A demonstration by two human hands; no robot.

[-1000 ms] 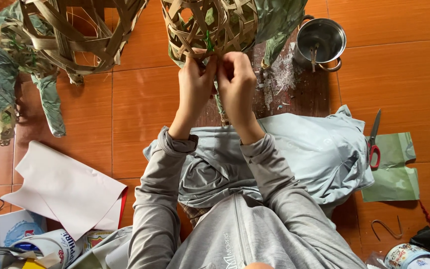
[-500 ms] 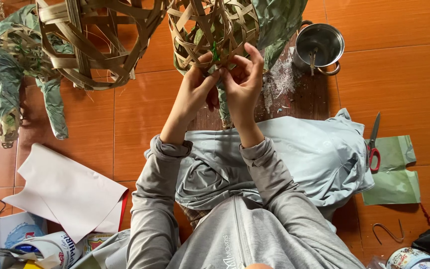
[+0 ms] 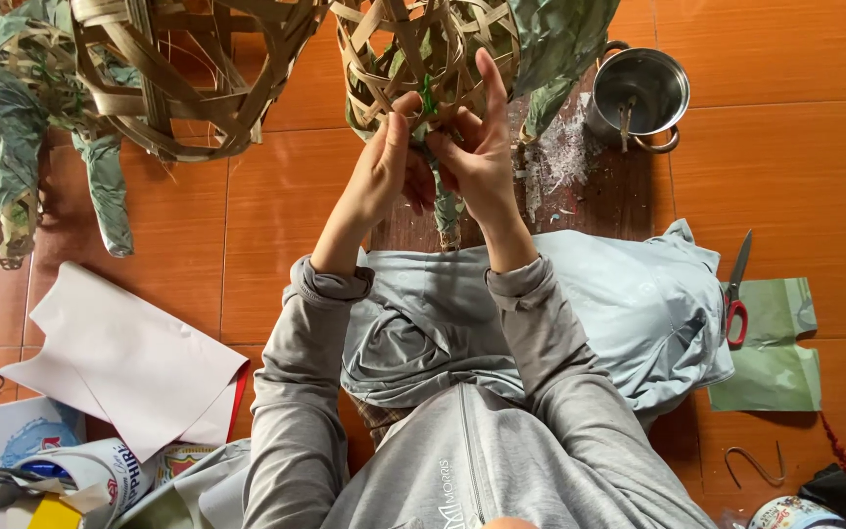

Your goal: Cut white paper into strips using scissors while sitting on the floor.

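Up at the top middle, both sets of fingers are pinched narrow around the leg (image 3: 440, 191) of a woven bamboo frame (image 3: 423, 59). The left hand (image 3: 384, 176) has its thumb and fingertips closed on a bit of green paper (image 3: 427, 98) right where the leg meets the frame, and the right hand (image 3: 477, 157) grips the same spot from the other side, with one finger sticking straight up along the weave. So both hands are holding that joint, not open at all.

Progress-wise I'd say it's partway: the leg looks mostly wrapped in green paper, and the right part of the frame has green covering too, but the middle weave is bare bamboo. A second frame (image 3: 188, 69) to the left is completely bare, while a finished-looking green paper-covered figure (image 3: 22, 127) lies at the far left.

Further out on the orange tile floor: a metal pot (image 3: 643, 93) with a stick in it and white splatter beside it, red-handled scissors (image 3: 736, 294) next to a green sheet (image 3: 771, 343), white paper (image 3: 119, 353) on the left, and a pale cloth (image 3: 589, 313) over the person's lap.
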